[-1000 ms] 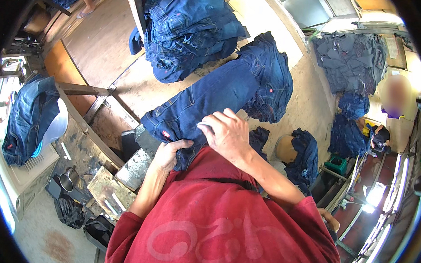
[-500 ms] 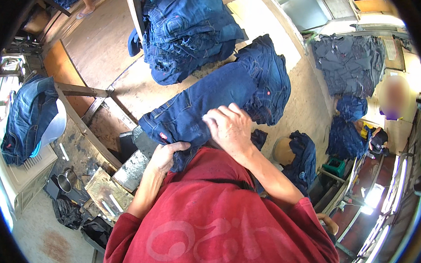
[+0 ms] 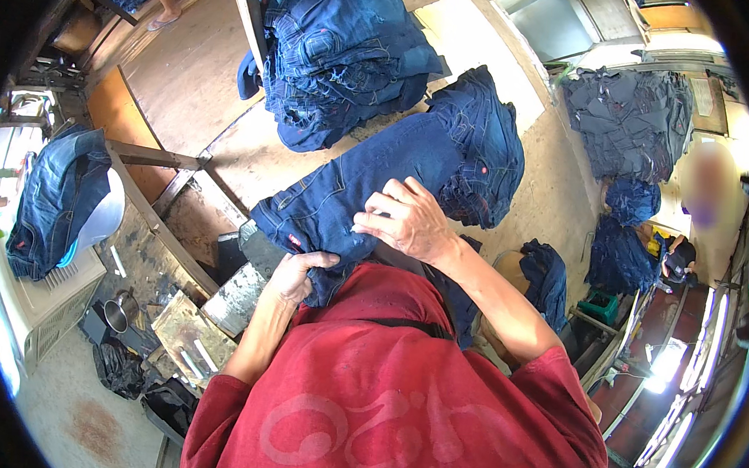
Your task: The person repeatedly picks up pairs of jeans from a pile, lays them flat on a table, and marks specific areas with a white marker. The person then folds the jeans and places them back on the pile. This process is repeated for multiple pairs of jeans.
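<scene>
ahead: spread jeans cover table | beyond: pile of jeans blocks | left: wooden frame, metal cup, tools crowd bench | bare tabletop between is free

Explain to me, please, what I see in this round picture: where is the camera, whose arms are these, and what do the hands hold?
There is no machine here. A person wears the camera on the head, and it looks down, so the red shirt at the bottom is the person's own. The wide lens bends the picture into a circle.

Both arms rise from the lower edge. The left hand grips the near edge of a pair of dark blue jeans. The right hand rests on top of the same jeans, fingers bent, perhaps pinching something small; I cannot tell what.

The jeans lie across a worn work table. Behind them is a pile of jeans. At the left, a metal cup stands among clutter, and more jeans lie on a white box.
</scene>
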A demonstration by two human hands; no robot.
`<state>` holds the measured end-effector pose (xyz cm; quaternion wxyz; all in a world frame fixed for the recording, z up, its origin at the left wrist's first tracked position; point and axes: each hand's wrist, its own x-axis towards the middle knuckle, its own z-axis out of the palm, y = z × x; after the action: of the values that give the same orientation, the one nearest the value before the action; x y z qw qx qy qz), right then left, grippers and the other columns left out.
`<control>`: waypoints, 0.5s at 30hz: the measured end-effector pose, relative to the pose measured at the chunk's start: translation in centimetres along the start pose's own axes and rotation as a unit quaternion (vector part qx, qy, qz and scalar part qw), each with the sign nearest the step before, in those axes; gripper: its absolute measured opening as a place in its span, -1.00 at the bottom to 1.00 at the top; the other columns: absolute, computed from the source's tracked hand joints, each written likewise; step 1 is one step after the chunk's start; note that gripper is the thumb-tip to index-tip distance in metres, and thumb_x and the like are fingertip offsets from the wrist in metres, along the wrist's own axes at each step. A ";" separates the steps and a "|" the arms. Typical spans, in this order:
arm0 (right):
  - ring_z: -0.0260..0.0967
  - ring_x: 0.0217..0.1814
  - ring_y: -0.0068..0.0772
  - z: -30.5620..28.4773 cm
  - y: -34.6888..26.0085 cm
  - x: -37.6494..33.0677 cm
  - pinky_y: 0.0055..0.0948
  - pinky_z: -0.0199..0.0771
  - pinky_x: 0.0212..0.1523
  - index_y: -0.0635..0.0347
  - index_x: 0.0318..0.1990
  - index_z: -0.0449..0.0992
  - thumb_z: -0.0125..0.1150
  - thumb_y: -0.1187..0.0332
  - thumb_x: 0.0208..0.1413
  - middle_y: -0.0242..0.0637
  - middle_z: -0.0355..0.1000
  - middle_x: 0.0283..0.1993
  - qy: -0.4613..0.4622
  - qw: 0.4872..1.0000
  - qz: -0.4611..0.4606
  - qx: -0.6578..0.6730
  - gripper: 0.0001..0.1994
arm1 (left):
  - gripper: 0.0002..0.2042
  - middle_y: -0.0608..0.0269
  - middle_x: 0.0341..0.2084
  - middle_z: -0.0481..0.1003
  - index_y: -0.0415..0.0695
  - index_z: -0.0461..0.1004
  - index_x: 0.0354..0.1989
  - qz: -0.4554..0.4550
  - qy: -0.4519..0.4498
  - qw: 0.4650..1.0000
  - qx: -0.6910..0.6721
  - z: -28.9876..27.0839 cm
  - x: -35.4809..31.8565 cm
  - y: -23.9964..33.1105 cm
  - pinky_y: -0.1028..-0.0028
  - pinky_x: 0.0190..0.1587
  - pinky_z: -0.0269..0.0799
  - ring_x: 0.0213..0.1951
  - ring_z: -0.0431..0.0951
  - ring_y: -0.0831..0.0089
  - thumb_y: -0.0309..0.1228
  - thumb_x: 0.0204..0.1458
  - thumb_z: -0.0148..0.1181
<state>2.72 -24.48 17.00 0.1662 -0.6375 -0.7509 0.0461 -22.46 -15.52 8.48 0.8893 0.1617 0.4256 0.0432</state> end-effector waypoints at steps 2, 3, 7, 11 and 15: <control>0.39 -0.13 -0.42 0.1 0.2 0.2 -0.27 0.37 -0.10 -0.23 -0.19 0.71 0.49 0.09 0.16 -0.63 0.48 -0.25 -0.002 1.000 0.002 -0.031 -0.86 | -0.61 0.04 -0.11 0.75 -0.33 0.67 0.01 -0.010 0.006 1.000 -0.009 -0.1 0.2 -0.1 0.23 0.11 0.67 -0.07 0.75 0.24 -0.80 -0.06 0.34; 0.39 -0.13 -0.43 0.1 0.2 0.2 -0.28 0.37 -0.10 -0.24 -0.18 0.69 0.48 0.08 0.18 -0.63 0.48 -0.25 0.007 0.999 0.007 -0.037 -0.86 | -0.59 0.05 -0.09 0.74 -0.32 0.67 0.03 -0.001 -0.019 1.000 -0.021 0.0 0.2 -0.1 0.23 0.12 0.66 -0.06 0.75 0.23 -0.80 -0.06 0.34; 0.39 -0.10 -0.38 0.2 0.5 0.4 -0.26 0.37 -0.08 -0.21 -0.22 0.67 0.42 0.06 0.20 -0.57 0.45 -0.24 -0.006 0.999 -0.052 0.009 -0.86 | -0.52 0.06 -0.02 0.73 -0.28 0.65 0.10 -0.002 -0.024 1.000 -0.019 0.4 -0.1 0.2 0.22 0.17 0.65 -0.01 0.74 0.22 -0.82 -0.07 0.33; 0.39 -0.11 -0.39 0.3 0.8 0.9 -0.25 0.38 -0.08 -0.22 -0.23 0.64 0.38 0.06 0.22 -0.55 0.40 -0.27 0.020 1.000 -0.006 -0.001 -0.86 | -0.47 0.07 0.04 0.71 -0.27 0.63 0.15 -0.013 -0.029 0.999 -0.023 1.0 -0.5 0.5 0.20 0.21 0.64 0.04 0.73 0.20 -0.83 -0.08 0.32; 0.39 -0.10 -0.39 0.0 0.8 1.3 -0.26 0.36 -0.08 -0.22 -0.24 0.62 0.38 0.08 0.22 -0.55 0.40 -0.28 -0.025 0.997 -0.076 -0.010 -0.88 | -0.48 -0.05 0.03 0.71 -0.38 0.60 0.17 0.012 -0.024 1.000 0.004 1.0 -0.5 0.4 0.15 0.20 0.66 0.04 0.74 0.14 -0.78 -0.07 0.30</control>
<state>3.35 -23.06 17.00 0.1439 -0.5790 -0.8014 0.0421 -21.99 -15.52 9.57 0.8981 0.1709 0.4023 0.0481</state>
